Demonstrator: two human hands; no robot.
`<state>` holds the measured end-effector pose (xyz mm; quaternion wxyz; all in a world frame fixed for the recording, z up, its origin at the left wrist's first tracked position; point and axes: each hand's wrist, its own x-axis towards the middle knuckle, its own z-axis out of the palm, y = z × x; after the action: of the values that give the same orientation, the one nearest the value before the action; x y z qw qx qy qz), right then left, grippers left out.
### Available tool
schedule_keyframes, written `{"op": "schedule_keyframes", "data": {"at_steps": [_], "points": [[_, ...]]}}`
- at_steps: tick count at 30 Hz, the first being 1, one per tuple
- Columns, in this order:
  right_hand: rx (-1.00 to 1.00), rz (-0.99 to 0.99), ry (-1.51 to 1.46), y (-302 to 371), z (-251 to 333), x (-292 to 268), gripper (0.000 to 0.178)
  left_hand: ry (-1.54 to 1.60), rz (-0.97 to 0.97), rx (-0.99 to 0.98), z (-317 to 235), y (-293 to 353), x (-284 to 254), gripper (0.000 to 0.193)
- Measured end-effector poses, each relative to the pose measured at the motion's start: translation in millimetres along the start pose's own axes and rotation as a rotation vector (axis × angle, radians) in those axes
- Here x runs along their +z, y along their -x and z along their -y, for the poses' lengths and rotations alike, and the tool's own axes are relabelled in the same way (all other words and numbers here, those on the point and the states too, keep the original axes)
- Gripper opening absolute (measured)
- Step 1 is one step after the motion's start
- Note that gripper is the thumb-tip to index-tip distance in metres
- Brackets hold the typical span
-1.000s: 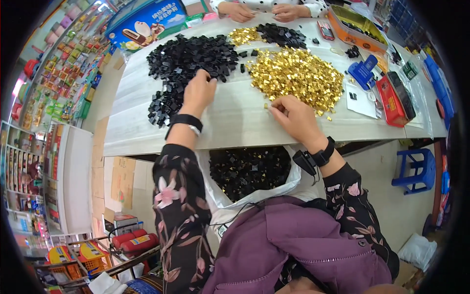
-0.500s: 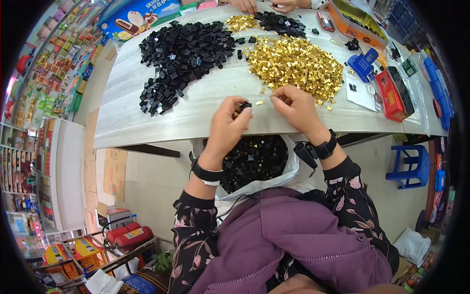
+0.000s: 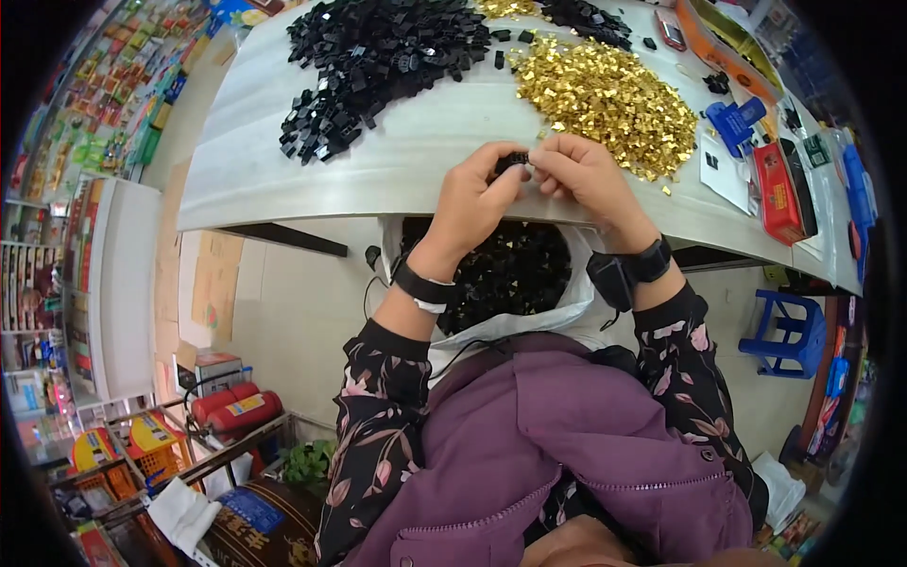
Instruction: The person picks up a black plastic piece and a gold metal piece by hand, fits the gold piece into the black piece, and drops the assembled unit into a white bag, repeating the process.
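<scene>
My left hand (image 3: 480,194) pinches a small black plastic block (image 3: 511,161) between thumb and fingers, just over the table's near edge. My right hand (image 3: 588,180) meets it from the right, thumb and forefinger pressed together at the block's end. Whatever those right fingertips hold is hidden. Ahead of my hands lies a heap of shiny gold-coloured metal pieces (image 3: 609,99). A larger heap of black plastic blocks (image 3: 378,57) spreads over the far left. Below the table edge, a white sack (image 3: 557,319) holds many black blocks with bits of gold (image 3: 510,274).
The pale table (image 3: 236,180) carries a red tin (image 3: 781,194), a blue clip-like object (image 3: 735,125), an orange box (image 3: 723,42) and a phone-like device (image 3: 671,28) at the right. A blue stool (image 3: 786,333) stands right. Red fire extinguishers (image 3: 244,408) lie lower left.
My right hand has come over to meet my left at the black block. The view has tipped down, so the heaps sit higher and the other person's hands are out of sight.
</scene>
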<state>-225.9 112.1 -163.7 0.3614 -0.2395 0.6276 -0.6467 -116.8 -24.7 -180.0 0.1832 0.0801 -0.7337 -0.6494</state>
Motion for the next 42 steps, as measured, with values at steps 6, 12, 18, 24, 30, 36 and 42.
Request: {"op": "schedule_keyframes", "data": {"at_steps": [6, 12, 18, 24, 30, 36, 42], "points": [[0.005, 0.004, 0.202, -4.9, -0.2, -2.5, 0.021, 0.058, 0.066, -0.042, 5.6, -0.6, -0.8, 0.023], [0.075, 0.063, 0.056, -13.9, 7.3, -3.5, 0.023, 0.126, 0.011, 0.000, -1.0, -4.6, 6.9, 0.022], [0.013, 0.143, -0.075, -11.3, 9.3, -2.1, 0.019, 0.231, -0.050, 0.077, -6.2, -7.3, 6.1, 0.020], [-0.180, 0.231, 0.115, 15.5, -14.9, 35.1, 0.016, 1.135, -0.062, -0.121, -15.4, -22.8, -31.7, 0.018], [-0.536, 0.405, 0.526, 26.7, -13.6, 57.9, 0.031, 1.456, -0.043, -0.080, -26.5, -29.1, -36.3, 0.018], [-0.586, 0.360, 0.636, 27.8, -23.8, 69.5, 0.040, 1.499, -0.072, -0.124, -21.6, -30.2, -29.8, 0.018], [-0.645, 0.364, 0.595, 28.9, -30.4, 67.6, 0.041, 1.280, -0.166, -0.152, -25.5, -25.0, -20.6, 0.017]]}}
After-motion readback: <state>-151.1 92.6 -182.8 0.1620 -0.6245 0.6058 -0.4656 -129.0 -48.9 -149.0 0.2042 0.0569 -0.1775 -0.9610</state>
